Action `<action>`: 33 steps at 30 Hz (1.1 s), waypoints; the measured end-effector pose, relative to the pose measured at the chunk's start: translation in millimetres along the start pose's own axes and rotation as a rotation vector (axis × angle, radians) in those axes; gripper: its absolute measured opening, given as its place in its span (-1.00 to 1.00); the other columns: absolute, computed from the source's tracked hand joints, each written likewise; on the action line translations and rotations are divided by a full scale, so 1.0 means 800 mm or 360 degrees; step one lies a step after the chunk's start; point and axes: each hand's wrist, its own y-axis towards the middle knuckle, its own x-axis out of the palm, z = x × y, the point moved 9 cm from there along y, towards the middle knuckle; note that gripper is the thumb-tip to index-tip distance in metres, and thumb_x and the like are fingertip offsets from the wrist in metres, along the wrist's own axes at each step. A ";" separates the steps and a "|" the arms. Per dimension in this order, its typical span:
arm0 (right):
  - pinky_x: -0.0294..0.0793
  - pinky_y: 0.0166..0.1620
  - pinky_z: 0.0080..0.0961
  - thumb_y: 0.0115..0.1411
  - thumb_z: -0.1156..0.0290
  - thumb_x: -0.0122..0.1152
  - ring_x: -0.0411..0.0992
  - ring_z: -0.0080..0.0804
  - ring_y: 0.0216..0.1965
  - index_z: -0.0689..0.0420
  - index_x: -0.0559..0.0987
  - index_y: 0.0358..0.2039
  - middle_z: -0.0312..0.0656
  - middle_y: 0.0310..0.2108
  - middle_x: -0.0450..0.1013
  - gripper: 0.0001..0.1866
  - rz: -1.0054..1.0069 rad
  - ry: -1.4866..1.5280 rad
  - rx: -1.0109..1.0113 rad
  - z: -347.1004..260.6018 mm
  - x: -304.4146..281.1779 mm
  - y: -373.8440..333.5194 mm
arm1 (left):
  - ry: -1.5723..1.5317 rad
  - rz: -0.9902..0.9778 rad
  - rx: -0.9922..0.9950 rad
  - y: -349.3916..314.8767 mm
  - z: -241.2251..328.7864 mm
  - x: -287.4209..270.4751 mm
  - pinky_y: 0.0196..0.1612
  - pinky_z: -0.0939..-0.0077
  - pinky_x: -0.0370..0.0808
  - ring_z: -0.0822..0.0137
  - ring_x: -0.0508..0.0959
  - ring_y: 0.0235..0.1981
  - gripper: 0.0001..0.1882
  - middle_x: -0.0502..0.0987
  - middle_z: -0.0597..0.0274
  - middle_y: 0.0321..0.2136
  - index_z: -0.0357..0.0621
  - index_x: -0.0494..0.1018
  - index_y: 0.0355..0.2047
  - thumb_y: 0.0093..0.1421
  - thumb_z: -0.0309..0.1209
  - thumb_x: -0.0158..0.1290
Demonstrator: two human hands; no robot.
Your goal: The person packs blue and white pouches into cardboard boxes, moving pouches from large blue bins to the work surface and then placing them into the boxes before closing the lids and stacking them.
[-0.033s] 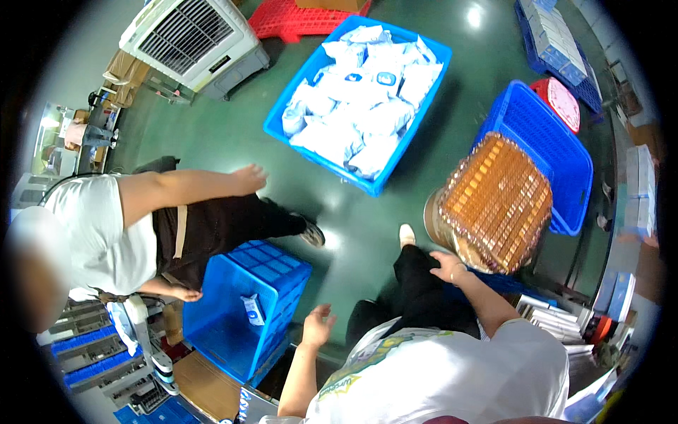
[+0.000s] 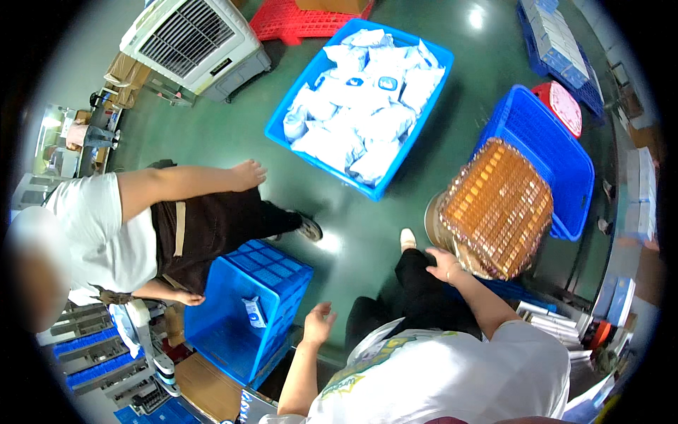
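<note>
My left hand (image 2: 320, 324) is raised in the air with its fingers apart and holds nothing. It is nearest to a blue plastic crate (image 2: 288, 283) tipped on its side, with one white-and-blue packet (image 2: 254, 312) inside. Beside my right thigh hangs my right hand (image 2: 443, 264), fingers loosely stretched and nothing in them. Just to its right stands a stool topped with a brown beaded seat mat (image 2: 498, 208). Ahead of me on the floor, a large blue crate (image 2: 277, 127) is heaped with white-and-blue packets (image 2: 374, 99), beyond the reach of either hand.
At the left a co-worker (image 2: 106, 226) in a white top and dark apron stands by the tipped crate. An air cooler (image 2: 187, 42) and a red pallet (image 2: 304, 25) are at the back. Right of the stool lies an open blue basket (image 2: 565, 177) near a red stool (image 2: 565, 109).
</note>
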 end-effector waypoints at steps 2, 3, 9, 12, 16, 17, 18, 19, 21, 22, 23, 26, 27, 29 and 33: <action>0.24 0.08 -0.34 -0.08 0.34 0.23 0.22 -0.10 0.06 0.02 0.22 0.09 -0.03 0.06 0.21 -0.33 0.0129 -0.0078 -0.0041 -0.058 -0.061 0.064 | -0.0153 0.0123 -0.0005 0.053 0.031 -0.023 -0.14 0.42 0.42 0.20 0.52 -0.24 -0.60 0.51 0.00 -0.28 -0.29 0.40 -0.15 -0.03 -0.42 0.10; 0.19 0.13 -0.32 -0.06 0.36 0.21 0.15 -0.11 0.12 0.00 0.17 0.11 -0.06 0.11 0.13 -0.31 0.0185 -0.0133 -0.0076 -0.077 -0.086 0.102 | -0.0194 0.0185 0.0002 0.083 0.042 -0.034 -0.15 0.44 0.43 0.22 0.52 -0.25 -0.61 0.51 0.02 -0.30 -0.29 0.39 -0.16 -0.04 -0.43 0.10; -0.28 0.25 -0.10 -0.14 0.32 0.30 -0.17 -0.11 0.26 -0.16 0.05 0.20 -0.07 0.24 -0.14 -0.11 0.0485 -0.0584 -0.0224 -0.133 -0.180 0.339 | -0.0135 0.0602 0.0071 0.292 0.107 -0.112 -0.16 0.45 0.41 0.27 0.51 -0.28 -0.62 0.51 0.08 -0.33 -0.29 0.39 -0.17 -0.05 -0.46 0.09; -0.33 0.24 -0.01 -0.18 0.25 0.34 -0.25 -0.13 0.28 -0.25 0.02 0.22 -0.12 0.27 -0.22 -0.04 0.0449 -0.0833 -0.0289 -0.121 -0.173 0.431 | 0.0007 0.0686 0.0238 0.395 0.186 -0.142 -0.11 0.37 0.39 0.15 0.47 -0.18 -0.58 0.46 -0.02 -0.25 -0.27 0.37 -0.14 -0.06 -0.43 0.09; -0.24 0.17 0.16 -0.11 0.19 0.27 -0.24 -0.10 0.27 -0.32 0.12 0.17 -0.17 0.27 -0.20 -0.19 0.0444 -0.1004 -0.0340 -0.110 -0.182 0.549 | 0.0323 0.0680 0.0608 0.548 0.257 -0.149 0.01 0.26 0.29 0.00 0.33 -0.02 -0.43 0.34 -0.07 -0.07 -0.17 0.29 -0.04 -0.10 -0.34 0.16; -0.17 0.16 0.16 -0.10 0.18 0.26 -0.19 -0.09 0.26 -0.34 0.16 0.15 -0.17 0.27 -0.17 -0.24 0.0489 -0.1020 -0.0289 -0.112 -0.188 0.573 | 0.0404 0.0700 0.0748 0.585 0.271 -0.146 0.03 0.22 0.26 -0.02 0.28 0.03 -0.40 0.30 -0.07 -0.01 -0.15 0.27 -0.01 -0.10 -0.32 0.17; -0.11 0.13 0.12 -0.10 0.17 0.26 -0.12 -0.09 0.21 -0.32 0.22 0.11 -0.17 0.24 -0.12 -0.29 0.0567 -0.1036 -0.0329 -0.126 -0.190 0.589 | 0.0536 0.0693 0.0732 0.606 0.285 -0.154 0.05 0.19 0.24 -0.04 0.23 0.07 -0.36 0.23 -0.08 0.04 -0.11 0.26 0.01 -0.11 -0.26 0.17; -0.05 0.10 0.09 -0.10 0.17 0.26 -0.05 -0.09 0.17 -0.31 0.28 0.06 -0.18 0.22 -0.07 -0.35 0.0615 -0.1051 -0.0316 -0.124 -0.190 0.607 | 0.0662 0.0623 0.0720 0.638 0.302 -0.147 0.07 0.16 0.22 -0.05 0.18 0.11 -0.33 0.16 -0.08 0.10 -0.06 0.24 0.02 -0.11 -0.19 0.18; 0.06 0.04 0.01 -0.10 0.16 0.25 0.06 -0.11 0.07 -0.26 0.38 -0.05 -0.19 0.15 0.02 -0.48 0.0600 -0.1022 -0.0269 -0.118 -0.187 0.633 | 0.0892 0.0491 0.0675 0.701 0.322 -0.129 0.07 0.15 0.23 -0.07 0.15 0.13 -0.29 0.09 -0.04 0.15 0.02 0.21 0.07 -0.08 -0.01 0.11; 0.10 0.01 -0.04 -0.09 0.15 0.24 0.11 -0.13 0.01 -0.23 0.42 -0.12 -0.20 0.12 0.07 -0.55 0.0545 -0.0987 -0.0236 -0.116 -0.186 0.645 | 0.0999 0.0433 0.0662 0.731 0.330 -0.117 0.06 0.14 0.24 -0.07 0.13 0.14 -0.26 0.05 -0.01 0.17 0.06 0.19 0.09 -0.06 0.08 0.07; 0.14 -0.03 -0.08 -0.09 0.14 0.24 0.15 -0.15 -0.05 -0.20 0.46 -0.18 -0.21 0.08 0.11 -0.61 0.0493 -0.0946 -0.0197 -0.115 -0.188 0.653 | 0.1061 0.0275 0.0503 0.756 0.329 -0.103 0.06 0.15 0.25 -0.08 0.13 0.14 -0.24 0.05 0.01 0.18 0.08 0.17 0.11 -0.06 0.14 0.01; 0.29 -0.11 -0.25 -0.07 0.15 0.21 0.25 -0.18 -0.18 -0.13 0.50 -0.33 -0.16 -0.04 0.16 -0.75 0.0448 -0.0948 -0.0204 -0.118 -0.193 0.671 | 0.1281 -0.0064 0.0211 0.799 0.319 -0.060 -0.01 0.14 0.33 -0.09 0.14 0.13 -0.20 0.06 0.10 0.18 0.15 0.13 0.15 -0.01 0.33 -0.21; 0.31 -0.13 -0.28 -0.06 0.15 0.21 0.26 -0.19 -0.18 -0.12 0.50 -0.34 -0.14 -0.05 0.16 -0.76 0.0383 -0.0961 -0.0196 -0.118 -0.191 0.678 | 0.1265 -0.0111 0.0181 0.806 0.317 -0.052 0.01 0.12 0.31 -0.10 0.14 0.13 -0.20 0.07 0.08 0.17 0.11 0.15 0.14 0.01 0.31 -0.22; 0.40 -0.21 -0.29 0.04 0.20 0.11 0.37 -0.15 -0.26 -0.04 0.52 -0.36 -0.09 -0.16 0.28 -0.81 0.0209 -0.0891 -0.0196 -0.109 -0.187 0.690 | 0.1242 -0.0227 0.0125 0.802 0.327 -0.036 0.06 0.08 0.26 -0.11 0.13 0.13 -0.22 0.09 0.05 0.16 0.04 0.17 0.12 0.04 0.28 -0.22; 0.43 -0.28 -0.28 0.13 0.28 -0.02 0.45 -0.16 -0.36 0.08 0.52 -0.43 -0.11 -0.34 0.41 -0.81 0.0157 -0.0683 -0.0351 -0.094 -0.186 0.677 | 0.0973 -0.0313 0.0072 0.800 0.312 -0.017 -0.07 0.21 0.35 0.02 0.41 -0.09 -0.41 0.44 -0.03 -0.14 -0.13 0.38 -0.11 0.14 0.11 -0.21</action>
